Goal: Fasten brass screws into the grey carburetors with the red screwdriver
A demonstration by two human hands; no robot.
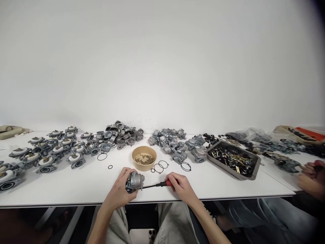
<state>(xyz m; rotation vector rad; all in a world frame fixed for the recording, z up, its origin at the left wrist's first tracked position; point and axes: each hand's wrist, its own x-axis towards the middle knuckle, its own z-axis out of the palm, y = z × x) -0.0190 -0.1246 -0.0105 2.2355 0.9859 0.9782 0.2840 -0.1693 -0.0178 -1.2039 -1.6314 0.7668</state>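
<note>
My left hand (120, 190) is wrapped round a grey metal carburetor (137, 181) just above the table's front edge. In my right hand (183, 188) is a screwdriver (165, 183) with a red and black handle, held level. Its dark shaft points left, and the tip meets the lower right side of the carburetor; the exact contact is too small to make out. Behind my hands stands a round tan tub (144, 158) with small brass-coloured screws in it. Thin black rubber rings (159, 168) lie beside the tub.
Rows of carburetors with white floats (45, 161) fill the left. Piles of metal bowls (122, 134) and carburetor bodies (170, 142) lie at the back. A metal tray (237, 174) of small parts sits right. A co-worker's hand (312, 178) is at the far right.
</note>
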